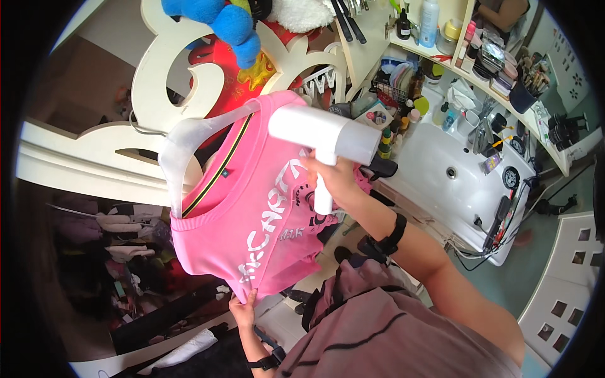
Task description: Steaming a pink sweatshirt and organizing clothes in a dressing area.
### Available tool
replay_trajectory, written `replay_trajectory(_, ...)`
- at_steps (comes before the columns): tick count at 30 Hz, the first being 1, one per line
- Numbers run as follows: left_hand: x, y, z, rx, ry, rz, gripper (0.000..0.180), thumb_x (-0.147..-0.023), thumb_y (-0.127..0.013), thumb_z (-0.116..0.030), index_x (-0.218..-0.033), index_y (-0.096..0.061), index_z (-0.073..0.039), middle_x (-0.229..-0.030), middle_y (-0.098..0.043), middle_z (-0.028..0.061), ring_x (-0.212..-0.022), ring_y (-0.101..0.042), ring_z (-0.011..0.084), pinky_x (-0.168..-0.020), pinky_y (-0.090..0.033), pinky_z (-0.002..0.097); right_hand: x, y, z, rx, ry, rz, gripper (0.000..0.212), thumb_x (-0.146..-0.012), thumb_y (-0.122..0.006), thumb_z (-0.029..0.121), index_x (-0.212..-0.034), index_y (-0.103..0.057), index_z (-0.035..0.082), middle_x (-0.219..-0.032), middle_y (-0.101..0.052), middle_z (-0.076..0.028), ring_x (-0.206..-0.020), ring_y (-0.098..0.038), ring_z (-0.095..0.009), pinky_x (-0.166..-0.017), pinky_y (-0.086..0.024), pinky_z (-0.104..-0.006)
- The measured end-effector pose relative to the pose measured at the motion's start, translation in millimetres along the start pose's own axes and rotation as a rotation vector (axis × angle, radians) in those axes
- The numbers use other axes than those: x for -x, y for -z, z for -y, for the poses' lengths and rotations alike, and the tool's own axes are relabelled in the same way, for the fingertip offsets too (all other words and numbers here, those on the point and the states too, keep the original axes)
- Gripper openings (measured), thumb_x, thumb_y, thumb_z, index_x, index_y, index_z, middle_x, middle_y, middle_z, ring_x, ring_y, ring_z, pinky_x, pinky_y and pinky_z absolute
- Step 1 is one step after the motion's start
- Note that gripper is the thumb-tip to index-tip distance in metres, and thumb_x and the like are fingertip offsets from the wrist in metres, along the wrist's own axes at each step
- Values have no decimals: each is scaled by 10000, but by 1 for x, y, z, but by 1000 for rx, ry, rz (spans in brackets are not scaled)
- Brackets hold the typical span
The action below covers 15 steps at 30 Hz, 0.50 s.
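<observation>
A pink shirt (252, 208) with white printed lettering hangs on a white plastic hanger (183, 142) in the middle of the view. My right hand (334, 179) grips the handle of a white handheld garment steamer (321, 135), whose head lies across the upper part of the shirt. My left hand (244, 309) pinches the shirt's lower hem and holds it pulled down. A black band sits on each wrist.
A white carved frame (157, 82) stands behind the shirt, with a blue plush toy (227, 25) on top. To the right is a white sink (454, 170) and shelves (498, 69) crowded with bottles and cosmetics. Piled clothes (120, 239) lie at lower left.
</observation>
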State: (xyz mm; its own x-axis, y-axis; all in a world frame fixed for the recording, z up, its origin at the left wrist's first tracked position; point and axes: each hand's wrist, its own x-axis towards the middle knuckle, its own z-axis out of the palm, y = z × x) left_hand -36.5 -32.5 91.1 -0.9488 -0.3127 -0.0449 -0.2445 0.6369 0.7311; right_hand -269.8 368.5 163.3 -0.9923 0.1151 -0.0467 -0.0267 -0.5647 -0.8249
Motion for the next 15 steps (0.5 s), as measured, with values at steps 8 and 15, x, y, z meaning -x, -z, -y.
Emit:
replay_trajectory(8, -8, 4, 1, 39, 62, 30, 217, -789, -798, -146, -852, -724, 47, -865, -685, 102, -804, -608, 167, -751, -480, 330, 10, -12, 4, -33, -32, 27, 140, -831, -690, 70, -782, -562, 44, -575, -546, -44, -445, -531, -143, -416, -425, -291)
replay_trajectory(15, -14, 2, -5, 46, -10, 57, 186, -789, -797, -130, -827, -723, 36, -822, -675, 78, -769, -594, 159, -742, -477, 317, -1, -13, -1, -161, -35, -104, 141, -831, -682, 73, -790, -558, 21, -570, -548, -52, -429, -525, -151, -422, -428, -294)
